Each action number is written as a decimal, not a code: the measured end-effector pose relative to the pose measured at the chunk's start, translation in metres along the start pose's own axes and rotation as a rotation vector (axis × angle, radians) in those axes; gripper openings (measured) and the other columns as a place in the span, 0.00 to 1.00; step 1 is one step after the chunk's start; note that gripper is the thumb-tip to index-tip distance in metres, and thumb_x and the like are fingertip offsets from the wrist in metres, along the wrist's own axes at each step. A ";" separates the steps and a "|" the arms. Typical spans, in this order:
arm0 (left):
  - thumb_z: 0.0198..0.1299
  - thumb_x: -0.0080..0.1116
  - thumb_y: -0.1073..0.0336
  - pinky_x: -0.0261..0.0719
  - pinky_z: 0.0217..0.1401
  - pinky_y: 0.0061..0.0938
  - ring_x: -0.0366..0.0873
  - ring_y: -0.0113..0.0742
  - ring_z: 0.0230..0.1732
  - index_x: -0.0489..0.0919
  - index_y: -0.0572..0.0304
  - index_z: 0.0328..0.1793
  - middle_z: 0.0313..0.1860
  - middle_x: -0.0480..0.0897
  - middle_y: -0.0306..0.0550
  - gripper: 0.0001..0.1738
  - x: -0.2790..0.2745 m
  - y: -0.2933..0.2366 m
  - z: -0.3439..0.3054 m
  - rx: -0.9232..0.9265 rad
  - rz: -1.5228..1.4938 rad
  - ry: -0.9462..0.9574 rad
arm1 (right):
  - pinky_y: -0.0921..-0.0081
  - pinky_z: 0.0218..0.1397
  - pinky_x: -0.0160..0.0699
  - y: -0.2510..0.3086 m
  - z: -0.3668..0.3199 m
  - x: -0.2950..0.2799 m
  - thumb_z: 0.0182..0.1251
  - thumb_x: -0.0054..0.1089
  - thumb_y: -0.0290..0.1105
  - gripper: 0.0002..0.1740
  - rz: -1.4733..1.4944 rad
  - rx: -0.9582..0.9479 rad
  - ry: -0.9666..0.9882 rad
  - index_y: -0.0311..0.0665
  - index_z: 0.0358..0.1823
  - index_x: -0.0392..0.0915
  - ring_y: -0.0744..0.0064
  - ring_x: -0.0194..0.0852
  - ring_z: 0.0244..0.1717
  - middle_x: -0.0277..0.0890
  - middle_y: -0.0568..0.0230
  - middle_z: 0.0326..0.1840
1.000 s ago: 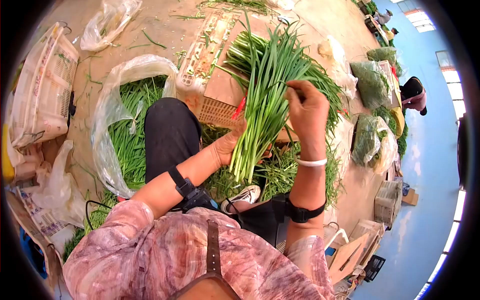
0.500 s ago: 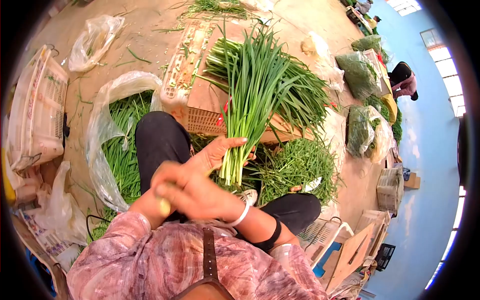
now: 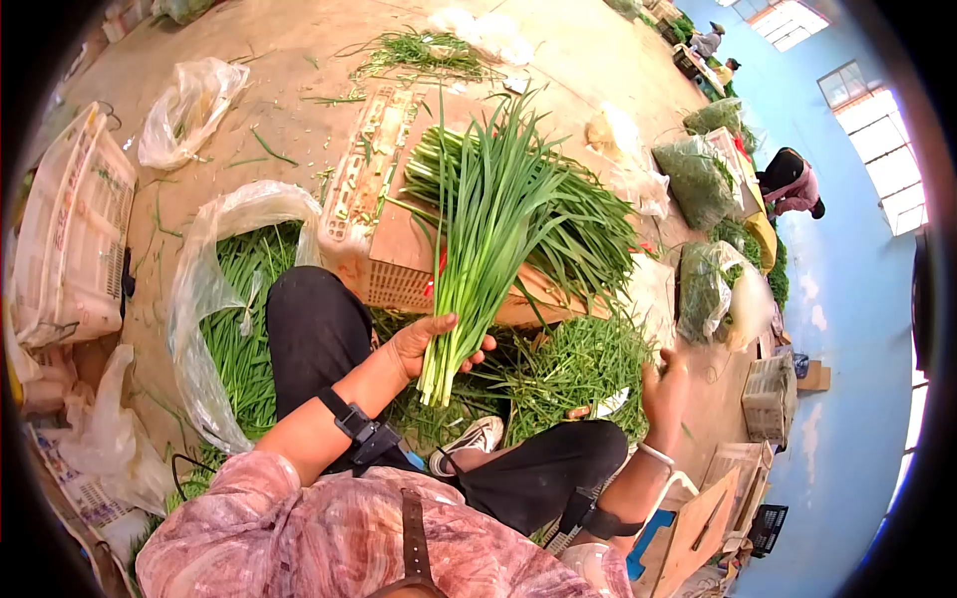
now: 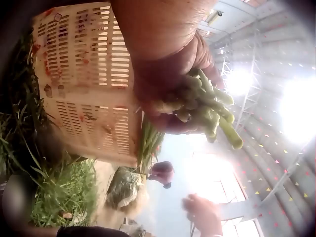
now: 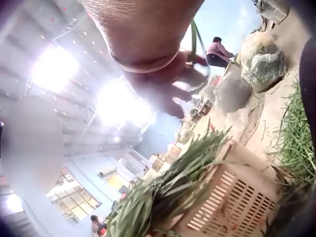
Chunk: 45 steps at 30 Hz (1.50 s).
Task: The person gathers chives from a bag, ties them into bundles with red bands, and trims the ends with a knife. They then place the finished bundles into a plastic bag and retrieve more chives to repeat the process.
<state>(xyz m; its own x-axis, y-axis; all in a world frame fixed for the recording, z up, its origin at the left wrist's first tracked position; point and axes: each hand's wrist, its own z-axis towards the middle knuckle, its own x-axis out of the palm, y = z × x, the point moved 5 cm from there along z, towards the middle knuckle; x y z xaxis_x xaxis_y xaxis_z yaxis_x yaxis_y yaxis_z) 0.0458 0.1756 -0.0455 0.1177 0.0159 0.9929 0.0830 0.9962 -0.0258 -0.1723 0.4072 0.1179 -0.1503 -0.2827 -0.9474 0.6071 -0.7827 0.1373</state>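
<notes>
My left hand (image 3: 411,345) grips a bunch of garlic chives (image 3: 490,224) near its pale stem ends, the long green leaves pointing away from me. In the left wrist view the cut stem ends (image 4: 210,111) stick out past the curled fingers. My right hand (image 3: 666,397) is off to the right, apart from the bunch, its fingers loosely extended. A thin green blade (image 5: 194,39) shows beside its fingers in the right wrist view. More chives (image 3: 588,224) lie on the board over an upturned crate (image 3: 399,284), partly behind the held bunch.
An open plastic bag (image 3: 194,329) of greens stands left of my knee. Loose trimmings (image 3: 568,374) are heaped between the crate and my legs. A white crate (image 3: 75,229) is at far left; filled bags (image 3: 698,179) stand at right, near a bent-over person (image 3: 790,182).
My right hand has gone from beside the leaves, across over my left forearm, and out to the right. The left hand keeps its grip on the chives. The view has shifted.
</notes>
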 end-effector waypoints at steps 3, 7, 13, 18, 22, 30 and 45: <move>0.53 0.63 0.64 0.82 0.43 0.34 0.81 0.43 0.41 0.64 0.69 0.63 0.47 0.77 0.60 0.33 0.004 -0.001 0.001 -0.010 0.021 -0.030 | 0.62 0.55 0.68 0.024 -0.006 0.025 0.53 0.63 0.38 0.28 0.040 -0.045 0.096 0.28 0.53 0.69 0.49 0.72 0.49 0.74 0.43 0.46; 0.50 0.61 0.70 0.81 0.40 0.31 0.80 0.38 0.36 0.65 0.69 0.62 0.43 0.78 0.55 0.31 0.007 0.001 0.000 -0.031 0.098 -0.110 | 0.76 0.47 0.75 0.117 -0.019 0.087 0.62 0.55 0.34 0.27 0.890 0.124 0.685 0.23 0.58 0.65 0.63 0.75 0.51 0.73 0.45 0.51; 0.48 0.60 0.71 0.80 0.33 0.30 0.79 0.42 0.30 0.72 0.68 0.52 0.35 0.79 0.57 0.23 0.000 -0.001 -0.008 -0.010 0.267 -0.209 | 0.82 0.15 0.68 0.215 -0.024 0.132 0.60 0.60 0.35 0.17 1.410 0.291 0.845 0.26 0.41 0.73 0.79 0.71 0.19 0.76 0.61 0.28; 0.43 0.61 0.71 0.81 0.34 0.31 0.80 0.41 0.30 0.72 0.68 0.51 0.35 0.79 0.56 0.25 0.006 -0.009 -0.012 0.064 0.649 -0.294 | 0.83 0.08 0.63 0.224 -0.028 0.131 0.58 0.59 0.31 0.13 1.421 0.358 0.747 0.28 0.40 0.73 0.78 0.68 0.12 0.76 0.61 0.26; 0.44 0.60 0.73 0.80 0.46 0.39 0.80 0.48 0.40 0.68 0.69 0.58 0.41 0.79 0.60 0.30 0.017 -0.012 -0.017 0.115 0.761 -0.275 | 0.81 0.07 0.63 0.210 -0.033 0.137 0.58 0.58 0.31 0.14 1.657 0.321 0.555 0.30 0.43 0.71 0.77 0.67 0.11 0.75 0.61 0.26; 0.58 0.53 0.66 0.76 0.54 0.47 0.69 0.64 0.58 0.63 0.68 0.64 0.57 0.71 0.68 0.28 0.002 0.003 -0.017 -0.038 0.096 -0.086 | 0.81 0.10 0.68 0.197 -0.041 0.181 0.63 0.55 0.42 0.20 1.781 0.608 0.712 0.32 0.45 0.69 0.75 0.70 0.15 0.75 0.59 0.30; 0.45 0.66 0.72 0.77 0.30 0.26 0.78 0.32 0.29 0.77 0.66 0.41 0.32 0.81 0.44 0.16 0.011 -0.006 -0.015 0.304 1.033 -0.807 | 0.72 0.46 0.73 0.211 -0.041 0.154 0.49 0.71 0.37 0.30 1.653 0.286 0.533 0.32 0.51 0.69 0.71 0.72 0.42 0.75 0.62 0.42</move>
<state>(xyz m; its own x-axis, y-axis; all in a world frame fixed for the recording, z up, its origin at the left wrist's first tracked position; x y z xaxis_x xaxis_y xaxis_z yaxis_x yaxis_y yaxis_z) 0.0612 0.1684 -0.0363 -0.6275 0.7062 0.3280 0.0770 0.4756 -0.8763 -0.0356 0.2215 -0.0106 0.7095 -0.6589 0.2498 -0.3067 0.0305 0.9513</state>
